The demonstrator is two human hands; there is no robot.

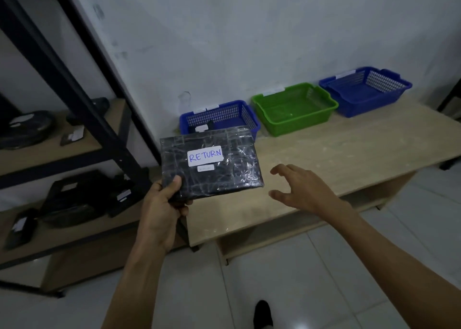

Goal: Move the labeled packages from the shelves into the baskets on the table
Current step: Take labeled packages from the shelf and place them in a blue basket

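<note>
Pale floor tiles below, and the left hand (162, 199) grips the near-left corner of the flat black plastic-wrapped package with a white RETURN label (219, 176), thumb on top, over the left end of the light wooden tabletop (349, 159). Its long axis runs left to right. The right hand (304, 191) hovers just beside it, fingers spread, empty. Straight behind sits the blue mesh basket (219, 115); a green plastic basket (299, 124) lies further right.

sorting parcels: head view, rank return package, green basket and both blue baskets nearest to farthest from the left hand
1. RETURN package, held in the left hand.
2. Left blue basket, just behind it.
3. Green basket, mid-row.
4. Right blue basket, far end of the table.
</note>
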